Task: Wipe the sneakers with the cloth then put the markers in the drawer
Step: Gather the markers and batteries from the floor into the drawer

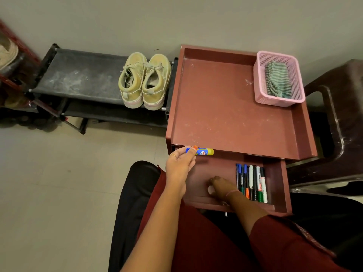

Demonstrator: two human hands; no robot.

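A pair of tan sneakers [144, 81] stands on a black shoe rack [78, 79] at the left. A green striped cloth [277, 80] lies in a pink basket [260, 85] on the maroon table [225, 107]. The table's drawer [279, 173] is pulled open, with several markers [252, 183] lying side by side at its right. My left hand [179, 165] holds a blue and yellow marker [204, 151] above the drawer's back left corner. My right hand [221, 186] rests inside the drawer with curled fingers, and something pale shows at its fingertips.
A dark brown chair [334, 124] stands right of the table. More shoes sit on a red rack [11, 61] at the far left. Tiled floor [68, 183] lies to my left, and my lap is just below the drawer.
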